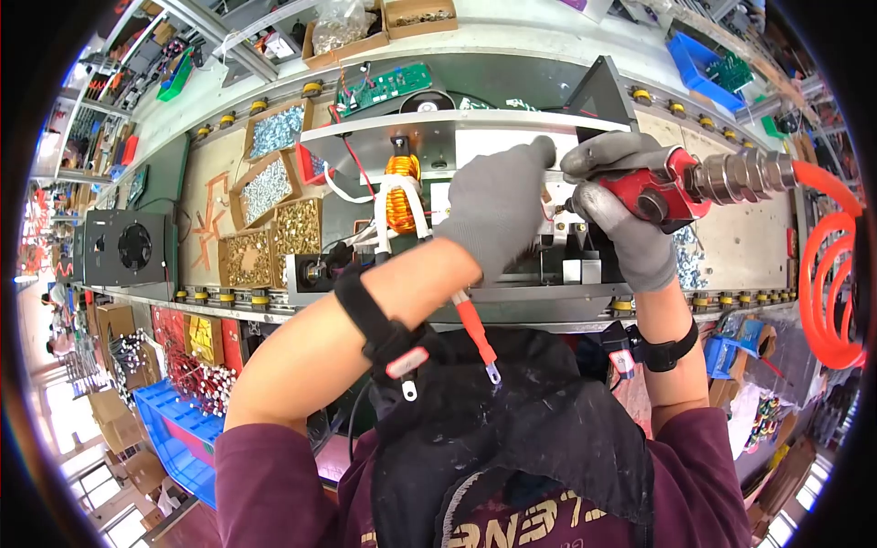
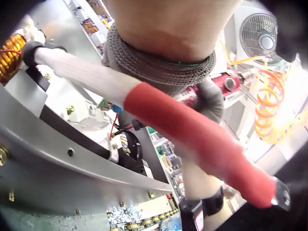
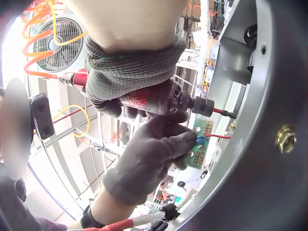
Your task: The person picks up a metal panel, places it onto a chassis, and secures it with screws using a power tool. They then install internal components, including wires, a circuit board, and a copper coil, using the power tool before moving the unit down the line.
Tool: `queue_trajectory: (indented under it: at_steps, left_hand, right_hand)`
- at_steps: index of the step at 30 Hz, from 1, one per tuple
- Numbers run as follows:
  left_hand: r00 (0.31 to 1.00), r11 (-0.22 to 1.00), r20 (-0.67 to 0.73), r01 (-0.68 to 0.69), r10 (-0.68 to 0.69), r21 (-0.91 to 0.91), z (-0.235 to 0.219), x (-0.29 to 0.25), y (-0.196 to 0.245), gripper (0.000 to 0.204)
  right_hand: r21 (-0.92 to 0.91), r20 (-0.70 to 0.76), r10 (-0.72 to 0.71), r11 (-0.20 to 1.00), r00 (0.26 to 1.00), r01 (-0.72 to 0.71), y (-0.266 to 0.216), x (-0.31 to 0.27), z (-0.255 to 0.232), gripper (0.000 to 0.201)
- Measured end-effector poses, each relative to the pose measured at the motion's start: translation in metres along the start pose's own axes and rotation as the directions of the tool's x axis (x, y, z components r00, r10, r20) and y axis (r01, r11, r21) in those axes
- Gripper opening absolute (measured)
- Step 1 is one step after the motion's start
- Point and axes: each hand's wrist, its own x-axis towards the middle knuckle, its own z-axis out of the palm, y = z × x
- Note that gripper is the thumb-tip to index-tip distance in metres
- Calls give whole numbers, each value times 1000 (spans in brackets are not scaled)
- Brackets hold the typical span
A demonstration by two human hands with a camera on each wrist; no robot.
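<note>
My gloved right hand (image 1: pixel 630 219) grips a red air-powered driver (image 1: pixel 644 196); its socket (image 3: pixel 204 107) carries a slim bit that reaches toward the metal frame. Beside the tool, my gloved left hand (image 1: pixel 498 205) is curled, its fingers pinching a small green circuit board (image 3: pixel 197 156) in the right wrist view. A blue component (image 3: pixel 201 140) sits by the fingertips, with a red wire running off it. Both hands are over an open metal chassis (image 1: pixel 365 142). A thick white cable with a red sleeve (image 2: pixel 187 125) passes below my left forearm and ends in a metal lug.
An orange copper coil (image 1: pixel 400 196) stands in the chassis left of my hands. Boxes of screws (image 1: pixel 267 187) lie further left. A coiled orange air hose (image 1: pixel 827 274) hangs at right from the tool. Rollers (image 1: pixel 260 298) line the bench's front edge.
</note>
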Motion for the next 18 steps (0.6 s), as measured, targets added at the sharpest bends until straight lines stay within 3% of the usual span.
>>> queue_trajectory:
  at_steps: [2, 4, 6, 8, 10, 12, 14, 16, 17, 18]
  left_hand:
    - [979, 979, 93, 189, -181, -82, 6, 17, -18, 29]
    - [983, 976, 86, 171, -160, -132, 8, 28, -33, 28]
    - [946, 970, 219, 241, -240, 19, -7, 29, -30, 27]
    - [948, 968, 207, 249, -242, -9, -8, 25, -32, 27]
    - [927, 981, 322, 192, -189, 25, -8, 26, -33, 26]
    - [931, 984, 320, 176, -174, 22, -5, 27, -37, 25]
    - [906, 974, 413, 168, -93, -149, -4, 27, -45, 27]
    - [915, 983, 380, 170, -135, -61, 0, 23, -46, 26]
    - [921, 986, 361, 163, -148, -11, -10, 18, -39, 25]
    - [926, 986, 336, 164, -169, 44, -18, 16, -38, 24]
  right_hand:
    - [-24, -7, -13, 1000, 1000, 13, 9, -2, -8, 26]
    - [29, -46, 62, 998, 997, -61, 16, -4, -14, 25]
    - [-1, -27, 59, 998, 998, -59, 14, 0, -13, 27]
    - [105, -14, 75, 992, 997, -73, 4, 3, -5, 28]
    - [77, -29, 14, 997, 999, -12, 3, 3, -2, 28]
    - [125, -35, 99, 988, 994, -94, 7, 0, -6, 28]
    - [64, -65, 66, 996, 996, -62, 8, 1, -1, 25]
    - [54, -63, 121, 992, 991, -118, 3, 2, 2, 22]
    - [-69, -141, 38, 996, 989, -48, -2, 4, 14, 20]
    - [-94, -202, 121, 985, 972, -143, -5, 4, 17, 21]
